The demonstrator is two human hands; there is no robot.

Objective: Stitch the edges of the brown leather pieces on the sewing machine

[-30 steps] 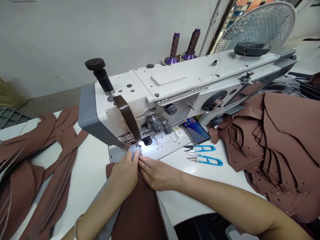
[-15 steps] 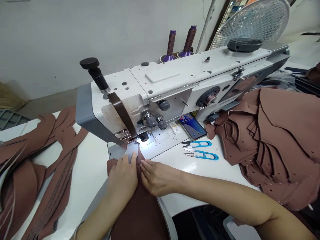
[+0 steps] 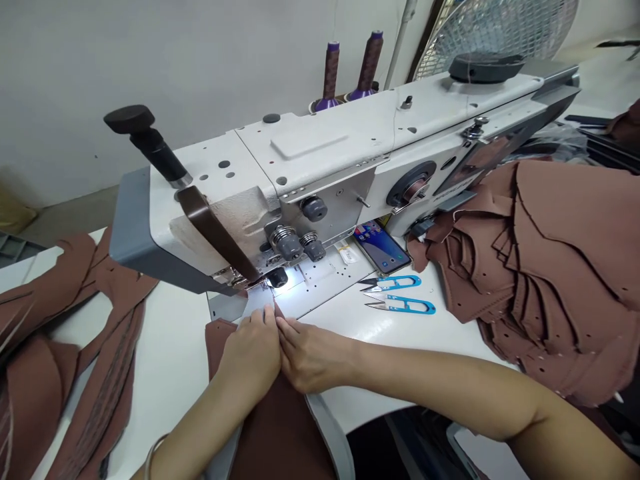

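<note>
A brown leather piece (image 3: 285,433) with a grey backing hangs down from the sewing machine (image 3: 320,167) toward me. My left hand (image 3: 254,353) is closed over its left part, just in front of the lit needle area. Close against it, my right hand (image 3: 315,355) pinches the right edge of the same piece, thumb and fingers together. The fingertips of both hands nearly meet. A strip of the pale grey underside (image 3: 257,300) shows between my left fingers and the presser foot. The needle tip is hidden behind the machine head.
Two blue thread snips (image 3: 403,305) and a phone (image 3: 381,248) lie right of the needle area. Stacked brown leather pieces (image 3: 565,220) fill the right side; cut brown strips (image 3: 95,373) lie at left. Thread cones (image 3: 370,63) and a fan (image 3: 500,40) stand behind.
My view has shifted slightly, so the machine sits farther left and higher. My left hand has drawn closer to my right, its fingers now more bunched on the leather.
</note>
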